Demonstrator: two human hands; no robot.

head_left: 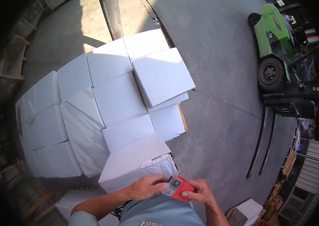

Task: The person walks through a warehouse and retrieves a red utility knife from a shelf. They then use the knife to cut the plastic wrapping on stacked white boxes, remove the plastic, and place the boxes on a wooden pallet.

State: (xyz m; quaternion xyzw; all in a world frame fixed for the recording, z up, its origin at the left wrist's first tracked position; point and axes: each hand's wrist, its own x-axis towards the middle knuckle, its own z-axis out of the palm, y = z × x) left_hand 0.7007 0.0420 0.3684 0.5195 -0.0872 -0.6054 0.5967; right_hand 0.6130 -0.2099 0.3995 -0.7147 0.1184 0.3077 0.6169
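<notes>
Red-and-grey handheld object, between two bare hands, before a stack of white cartons

Item 1. Small block-shaped red-and-grey object [178, 188]; red body, dark grey face toward the left; exact kind cannot be told. Location: lower middle of the view, in front of the shirt and just beside the nearest carton. Held tilted.

Item 2. Left hand [147, 187], bare. Grip closed on the grey end of the object, thumb laid across its face; the far-side fingers are partly hidden.

Item 3. Right hand [200, 192], bare. Grip clamped on the red end, thumb pressed on the near edge, fingers curled behind.

Item 4. Light blue shirt [155, 215], the wearer's own, pale lettering at the chest.

Item 5. White cartons [119, 98], many, set closely together in rows; one sits raised and askew at the far right corner, its top partly sunlit.

Item 6. Nearest carton [131, 160], white; crumpled white wrapping [161, 167] at its right end.

Item 7. Grey-veined white panel [86, 132], marble-patterned, among the cartons, left of centre.

Item 8. Green forklift [274, 35], upper right, well apart from the stack; black tyre [269, 73]; two dark forks [258, 145] pointing toward the viewer's side.

Item 9. Grey floor [219, 71], concrete-like. Post [111, 19], upright, beyond the cartons.
</notes>
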